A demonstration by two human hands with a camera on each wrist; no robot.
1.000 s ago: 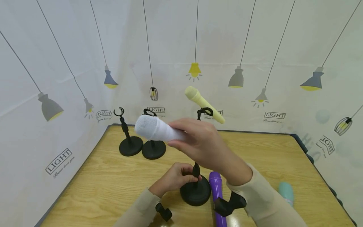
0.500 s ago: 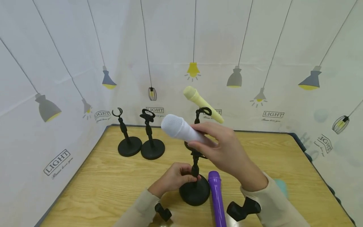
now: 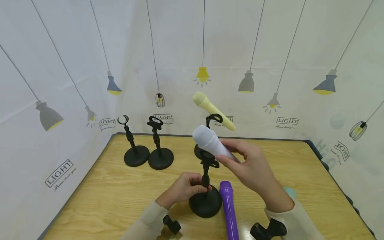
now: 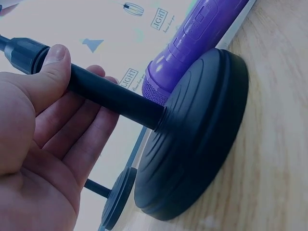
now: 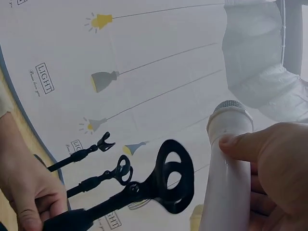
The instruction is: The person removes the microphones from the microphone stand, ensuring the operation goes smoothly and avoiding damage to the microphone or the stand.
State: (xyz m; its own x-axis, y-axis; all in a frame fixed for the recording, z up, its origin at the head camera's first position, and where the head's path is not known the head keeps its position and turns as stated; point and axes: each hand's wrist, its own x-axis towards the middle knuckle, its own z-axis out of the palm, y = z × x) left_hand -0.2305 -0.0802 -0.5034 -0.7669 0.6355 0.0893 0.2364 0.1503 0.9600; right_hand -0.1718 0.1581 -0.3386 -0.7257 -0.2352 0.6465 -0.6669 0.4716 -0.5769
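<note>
My right hand [image 3: 253, 165] holds a white microphone [image 3: 214, 143], its head pointing up and left, just above the clip of a black microphone stand [image 3: 205, 201]. In the right wrist view the white microphone [image 5: 226, 178] and the stand's ring clip [image 5: 173, 178] are apart, side by side. My left hand [image 3: 186, 188] grips that stand by its pole; in the left wrist view the thumb and fingers of the left hand [image 4: 53, 120] wrap the pole above the round base [image 4: 192, 134]. A purple microphone [image 3: 229, 210] lies on the table right beside the base.
Two black stands [image 3: 136, 156] [image 3: 161, 158] stand at the back left of the wooden table [image 3: 120, 200]. Behind the white microphone, a yellow microphone [image 3: 214, 110] sits tilted in another stand. A teal object [image 3: 289, 192] is mostly hidden by my right forearm.
My right hand has moved right and slightly down with the white microphone, bringing the held stand's clip into sight. My left hand keeps its grip on the pole.
</note>
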